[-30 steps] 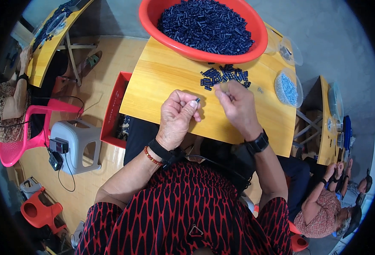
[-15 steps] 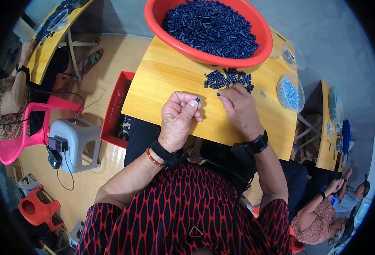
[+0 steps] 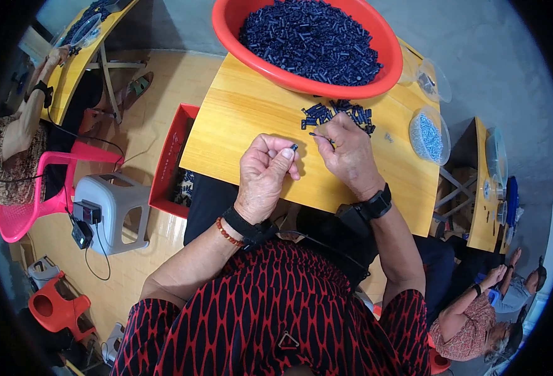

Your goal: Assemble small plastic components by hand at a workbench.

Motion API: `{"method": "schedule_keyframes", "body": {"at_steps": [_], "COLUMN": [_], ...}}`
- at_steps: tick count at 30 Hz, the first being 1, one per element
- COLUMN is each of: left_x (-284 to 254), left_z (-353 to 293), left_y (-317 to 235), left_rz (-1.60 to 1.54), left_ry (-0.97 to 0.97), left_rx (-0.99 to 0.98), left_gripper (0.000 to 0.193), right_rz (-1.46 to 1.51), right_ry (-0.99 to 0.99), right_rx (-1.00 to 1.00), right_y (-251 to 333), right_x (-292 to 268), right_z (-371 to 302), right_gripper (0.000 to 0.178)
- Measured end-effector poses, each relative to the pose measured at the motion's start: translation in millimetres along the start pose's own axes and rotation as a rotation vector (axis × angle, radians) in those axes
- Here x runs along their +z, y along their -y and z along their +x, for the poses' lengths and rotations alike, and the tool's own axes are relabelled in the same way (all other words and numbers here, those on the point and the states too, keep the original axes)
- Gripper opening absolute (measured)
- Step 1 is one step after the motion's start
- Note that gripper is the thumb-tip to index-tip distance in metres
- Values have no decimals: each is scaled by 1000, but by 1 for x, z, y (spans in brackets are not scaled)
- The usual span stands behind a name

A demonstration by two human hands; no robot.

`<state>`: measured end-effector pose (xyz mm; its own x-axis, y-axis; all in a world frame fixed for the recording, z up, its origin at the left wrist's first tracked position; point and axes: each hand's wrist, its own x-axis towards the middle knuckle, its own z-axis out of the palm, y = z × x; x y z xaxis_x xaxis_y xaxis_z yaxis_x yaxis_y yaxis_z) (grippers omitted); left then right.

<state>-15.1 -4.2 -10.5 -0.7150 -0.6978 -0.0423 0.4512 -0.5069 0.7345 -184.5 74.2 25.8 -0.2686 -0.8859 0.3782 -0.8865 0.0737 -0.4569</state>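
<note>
My left hand (image 3: 267, 172) is closed in a pinch above the near part of the wooden table (image 3: 226, 119). A small dark blue plastic piece (image 3: 294, 147) shows between its thumb and forefinger. To the right, my right hand (image 3: 349, 156) is closed too, its fingertips pinched around a small dark piece (image 3: 313, 134) that is mostly hidden. Just beyond the right hand lies a loose pile of dark blue plastic pieces (image 3: 317, 115), partly covered by the knuckles. The two hands are apart from each other.
A red basin (image 3: 223, 34) heaped with dark pieces stands at the table's far side. On the right is a clear bowl (image 3: 444, 152) of small silvery-blue parts. A red box (image 3: 163, 166) stands left of the table. Other people sit at tables on both sides.
My right hand has shifted slightly away from me and to the left, with its fingertips nearer the pile. The left hand has barely moved. A person at the far left reaches further over their table.
</note>
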Motion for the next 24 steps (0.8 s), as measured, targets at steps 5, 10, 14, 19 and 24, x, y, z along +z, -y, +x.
{"method": "schedule_keyframes", "body": {"at_steps": [5,10,14,19,24], "left_x": [6,5,-1,3,0], "left_z": [0,1,2,2,2], "left_y": [-5,-5,-4,-5,-3], "left_rz": [46,20,35,16,51], "left_ry": [-19,10,41,77,77], "left_rx": [-14,-42,-54,-47,-27], "left_gripper": [6,6,7,9,9], "right_rz": [-76,-14,257,747,842], "right_ry": [50,-65,41,21,-6], "right_rx": [-43,-64,115,374,379], "right_y": [4,17,36,41,39], "right_x": [-6,-17,-21,-11,-8], "right_z": [2,2,-8,-18,-17], "right_gripper": [11,11,10,8,9]}}
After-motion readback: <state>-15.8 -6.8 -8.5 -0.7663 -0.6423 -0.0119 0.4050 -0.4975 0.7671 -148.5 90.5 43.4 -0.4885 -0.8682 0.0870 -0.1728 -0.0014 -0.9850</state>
